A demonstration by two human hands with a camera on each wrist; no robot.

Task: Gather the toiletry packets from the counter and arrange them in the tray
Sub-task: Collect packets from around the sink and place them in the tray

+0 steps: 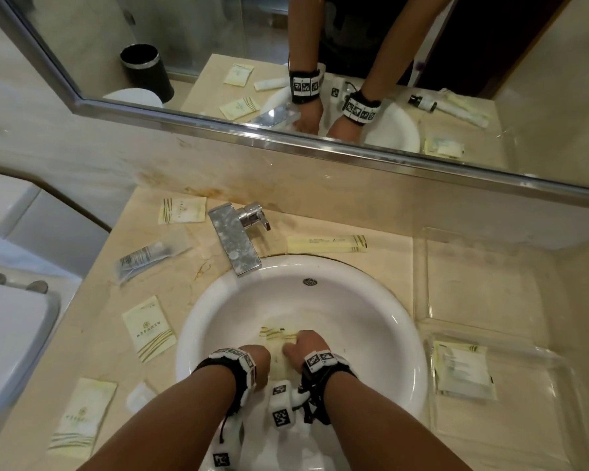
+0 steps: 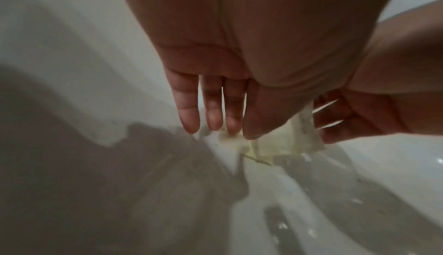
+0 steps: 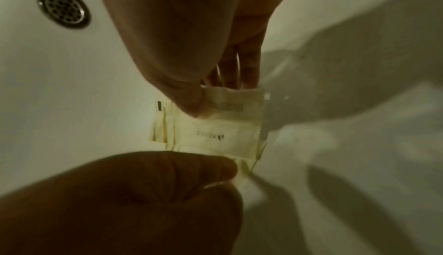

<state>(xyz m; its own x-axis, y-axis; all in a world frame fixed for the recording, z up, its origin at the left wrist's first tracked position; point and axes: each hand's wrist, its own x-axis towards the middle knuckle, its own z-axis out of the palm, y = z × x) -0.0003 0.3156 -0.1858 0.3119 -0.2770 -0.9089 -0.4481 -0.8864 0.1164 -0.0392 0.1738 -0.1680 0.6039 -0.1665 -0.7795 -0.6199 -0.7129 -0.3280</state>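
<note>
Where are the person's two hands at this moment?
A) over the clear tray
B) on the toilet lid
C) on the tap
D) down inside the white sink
D: the left hand and right hand both reach down into the sink, pinching pale yellow packets there.

The left grip (image 2: 239, 50) reaches down into the white sink (image 2: 72, 41), its fingers (image 2: 189, 111) and thumb tip touching pale yellow packets (image 2: 275, 147). The right grip (image 2: 374, 113) curls on those packets from the right; all blurred.
</note>
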